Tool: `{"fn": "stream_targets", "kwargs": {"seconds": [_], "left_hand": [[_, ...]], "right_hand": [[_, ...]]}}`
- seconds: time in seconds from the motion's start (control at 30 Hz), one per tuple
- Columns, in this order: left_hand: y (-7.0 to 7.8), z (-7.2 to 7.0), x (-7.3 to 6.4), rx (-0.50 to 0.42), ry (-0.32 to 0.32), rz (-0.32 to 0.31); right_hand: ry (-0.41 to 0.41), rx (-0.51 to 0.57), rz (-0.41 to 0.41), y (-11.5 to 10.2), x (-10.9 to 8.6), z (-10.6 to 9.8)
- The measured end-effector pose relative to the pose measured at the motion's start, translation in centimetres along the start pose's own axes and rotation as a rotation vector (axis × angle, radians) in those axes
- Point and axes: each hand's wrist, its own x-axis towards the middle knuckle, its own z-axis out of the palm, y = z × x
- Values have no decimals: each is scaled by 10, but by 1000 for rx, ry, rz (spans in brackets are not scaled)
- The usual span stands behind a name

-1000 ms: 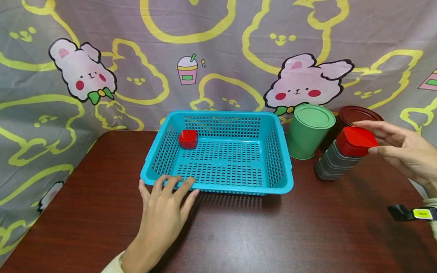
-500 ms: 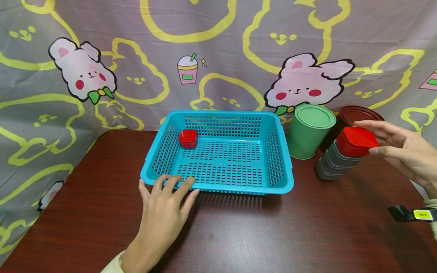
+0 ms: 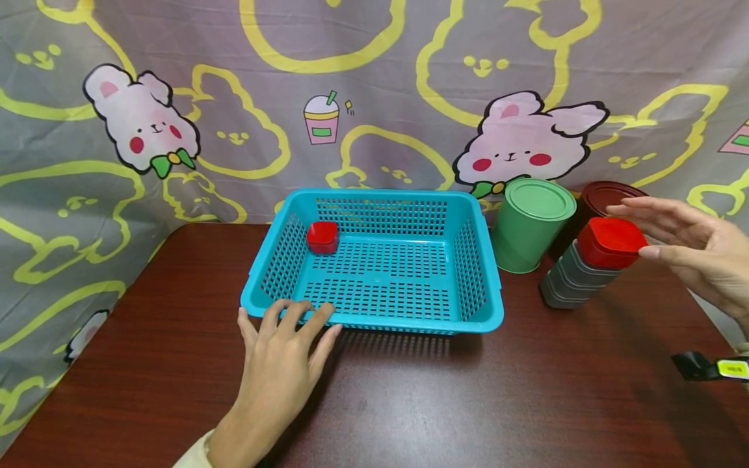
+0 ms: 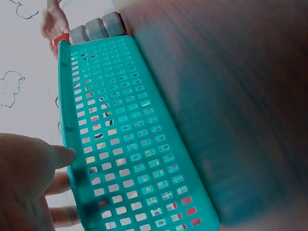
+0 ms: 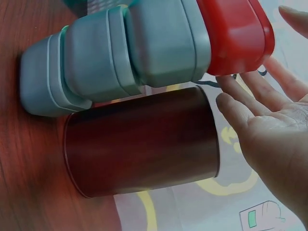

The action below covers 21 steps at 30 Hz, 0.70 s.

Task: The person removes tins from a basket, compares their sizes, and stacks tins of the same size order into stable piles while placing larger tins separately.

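My left hand (image 3: pixel 283 361) holds the front rim of a turquoise plastic basket (image 3: pixel 374 322), its fingers bent over the edge near the left corner. Inside the basket, at its back left, sits a small red square container (image 3: pixel 323 238). On the right stands a stack of three grey containers (image 3: pixel 576 279) with another red container (image 3: pixel 611 242) on top. My right hand (image 3: pixel 699 250) is spread beside that top container, fingers extended and holding nothing. In the right wrist view a gap shows between the thumb and the red container (image 5: pixel 236 36).
A green lidded can (image 3: pixel 532 224) stands close to the basket's right side. Behind the stack is a dark red can (image 5: pixel 144 144), partly hidden in the head view. A patterned cloth (image 3: pixel 374 84) hangs behind the brown wooden table (image 3: pixel 409 403).
My right hand has let go of the red container on the stack; its fingers have spread and drawn slightly to the right. My left hand and the basket have not moved.
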Motion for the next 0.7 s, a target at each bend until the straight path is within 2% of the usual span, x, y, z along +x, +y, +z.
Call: {"fn": "stream_targets", "kwargs": {"seconds": [0.33,0.57,0.7], "left_hand": [[0,0,0,2,-1,4],[-1,0,0,6,-2,7],[-1,0,0,5,-1,8]], "right_hand": [[-15,-22,-94,-16,5,0],[-8,4,-176,-31,8,10],[-9,-27,-175,-40,8,22]]}}
